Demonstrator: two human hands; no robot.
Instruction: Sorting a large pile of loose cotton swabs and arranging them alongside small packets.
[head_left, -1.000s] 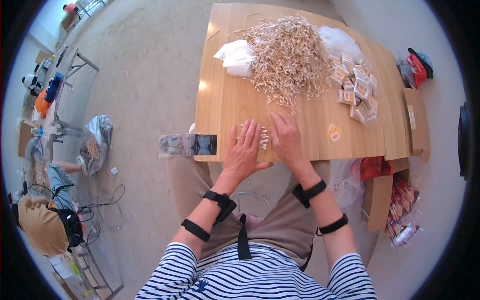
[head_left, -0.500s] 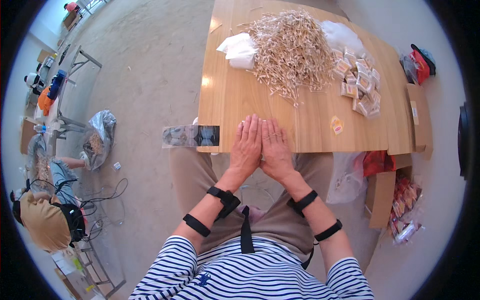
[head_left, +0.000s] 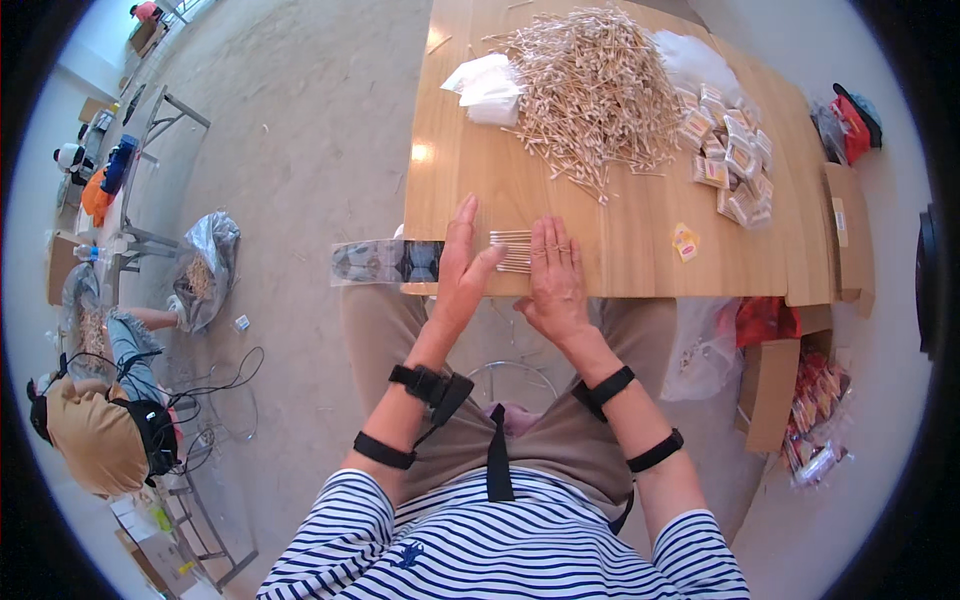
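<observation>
I have the left hand [head_left: 462, 265] tipped on edge, thumb wide of the fingers, beside a row of cotton swabs [head_left: 512, 252] on the surface [head_left: 640, 262]; at their right ends I see the right hand [head_left: 556, 270], flat, fingers straight and close together.

Blk arm straps [head_left: 655, 451]; navy/wht striped top [head_left: 500, 545]; brn-gry trousers [head_left: 562, 455].

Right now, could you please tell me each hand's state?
Left hand: open, beside the row of cotton swabs.
Right hand: open, flat at their right ends.
</observation>
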